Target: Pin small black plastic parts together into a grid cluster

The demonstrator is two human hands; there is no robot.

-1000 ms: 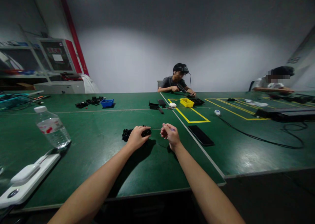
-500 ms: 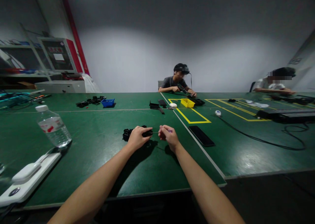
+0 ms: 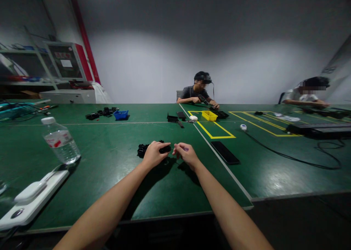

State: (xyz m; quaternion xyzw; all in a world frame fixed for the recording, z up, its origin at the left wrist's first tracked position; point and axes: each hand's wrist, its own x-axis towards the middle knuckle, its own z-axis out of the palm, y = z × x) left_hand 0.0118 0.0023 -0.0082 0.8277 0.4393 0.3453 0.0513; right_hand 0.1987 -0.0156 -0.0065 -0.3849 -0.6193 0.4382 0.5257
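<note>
My left hand (image 3: 154, 155) is closed around a black mechanical part (image 3: 142, 150), whose bulky end shows left of the hand and whose rounder end juts out at the fingertips. Just to the right, my right hand (image 3: 187, 155) pinches a small screwdriver (image 3: 186, 149) with a purplish handle. Its thin shaft is mostly hidden by the fingers, and the fingertips are close to the part's right end. I cannot tell whether the tip touches it.
A water bottle (image 3: 60, 142) and a white power strip (image 3: 33, 202) stand at left. A phone (image 3: 225, 152) lies to the right. Farther back are a blue bin (image 3: 121, 114), a yellow bin (image 3: 209, 115) and black parts (image 3: 102, 112). Two people sit across the table.
My right hand has shifted slightly left, closer to the black part, and less of the screwdriver's shaft shows. My left hand still holds the part.
</note>
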